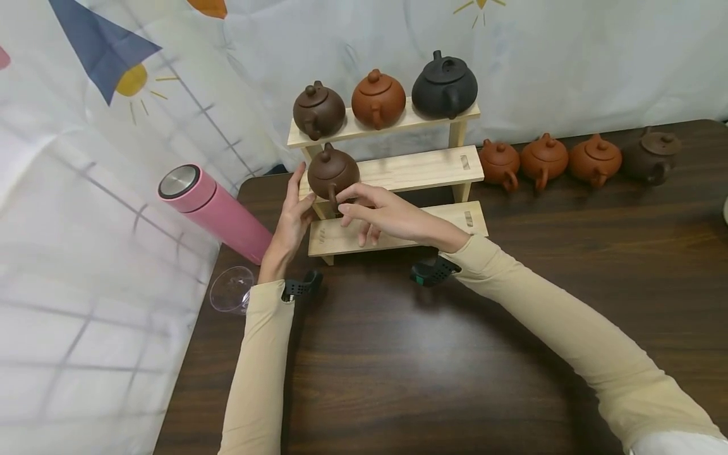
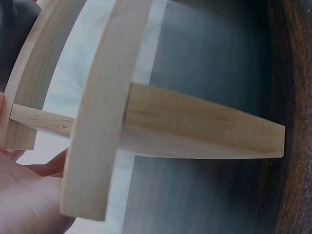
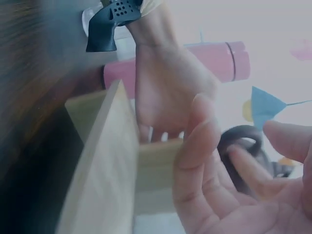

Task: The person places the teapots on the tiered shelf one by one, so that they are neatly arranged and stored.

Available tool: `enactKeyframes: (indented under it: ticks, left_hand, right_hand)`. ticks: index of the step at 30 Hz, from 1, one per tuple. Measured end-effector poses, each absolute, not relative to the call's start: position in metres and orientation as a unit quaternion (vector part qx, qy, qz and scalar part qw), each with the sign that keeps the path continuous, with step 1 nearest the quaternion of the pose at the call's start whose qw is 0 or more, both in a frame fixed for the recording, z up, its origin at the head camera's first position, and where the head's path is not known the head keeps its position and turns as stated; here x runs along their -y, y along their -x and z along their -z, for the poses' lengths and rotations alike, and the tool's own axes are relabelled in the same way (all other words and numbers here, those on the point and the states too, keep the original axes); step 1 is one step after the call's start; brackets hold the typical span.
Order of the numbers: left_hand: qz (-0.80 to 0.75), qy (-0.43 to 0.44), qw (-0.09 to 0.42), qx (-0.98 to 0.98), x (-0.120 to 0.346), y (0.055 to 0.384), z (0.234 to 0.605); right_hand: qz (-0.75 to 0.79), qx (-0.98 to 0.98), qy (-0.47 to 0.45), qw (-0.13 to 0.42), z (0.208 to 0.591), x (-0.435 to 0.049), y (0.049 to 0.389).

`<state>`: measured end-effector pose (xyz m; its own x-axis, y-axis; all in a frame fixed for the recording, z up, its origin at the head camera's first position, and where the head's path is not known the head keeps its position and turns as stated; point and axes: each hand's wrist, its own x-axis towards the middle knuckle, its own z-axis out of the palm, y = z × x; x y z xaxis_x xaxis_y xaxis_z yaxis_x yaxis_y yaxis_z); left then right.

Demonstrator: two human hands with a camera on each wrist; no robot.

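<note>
A dark brown teapot (image 1: 333,170) sits at the left end of the middle tier of a pale wooden rack (image 1: 421,169), its handle facing forward. My right hand (image 1: 392,215) is at that handle. In the right wrist view, the index finger reaches the dark handle (image 3: 242,131) while the thumb (image 3: 287,139) stands apart from it. My left hand (image 1: 291,224) is at the rack's left end, its fingers extended up beside the middle tier. Close by in the left wrist view are the tier's board (image 2: 100,122) and a wooden leg (image 2: 204,124).
On the top tier stand a brown teapot (image 1: 319,110), a reddish one (image 1: 378,100) and a black one (image 1: 445,87). Several smaller teapots (image 1: 544,158) line the table's back right. A pink flask (image 1: 227,218) and a clear glass (image 1: 232,291) stand left of my left hand.
</note>
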<state>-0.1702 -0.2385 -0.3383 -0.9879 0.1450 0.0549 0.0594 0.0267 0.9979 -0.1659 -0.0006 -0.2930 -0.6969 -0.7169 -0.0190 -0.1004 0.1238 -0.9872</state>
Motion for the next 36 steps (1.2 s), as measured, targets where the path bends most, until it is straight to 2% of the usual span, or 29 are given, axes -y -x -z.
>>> enactKeyframes:
  ticks: [10,14,18,21,29,36]
  left_hand:
    - [-0.704,-0.073,0.03,-0.705,0.239,0.171,0.339]
    - [-0.706,-0.069,0.027,-0.705,0.238,0.17,0.337]
    - [-0.706,-0.069,0.028,-0.704,0.238,0.17,0.338]
    - [-0.708,-0.073,0.03,-0.702,0.238,0.17,0.339]
    - [-0.708,-0.075,0.026,-0.702,0.241,0.172,0.339]
    - [-0.705,-0.077,0.027,-0.704,0.239,0.171,0.339]
  right_hand:
    - [0.533,-0.759,0.315,0.2,0.266,-0.069,0.153]
    - [0.514,-0.787,0.314,0.136,0.261,-0.11,0.149]
    - [0.522,-0.808,0.265,0.065,0.267,-0.154,0.146]
    - [0.535,-0.819,0.203,0.043,0.276,-0.185,0.146]
    - [0.539,-0.834,0.101,0.057,0.323,-0.236,0.167]
    - [0.518,-0.848,0.051,0.096,0.355,-0.238,0.177]
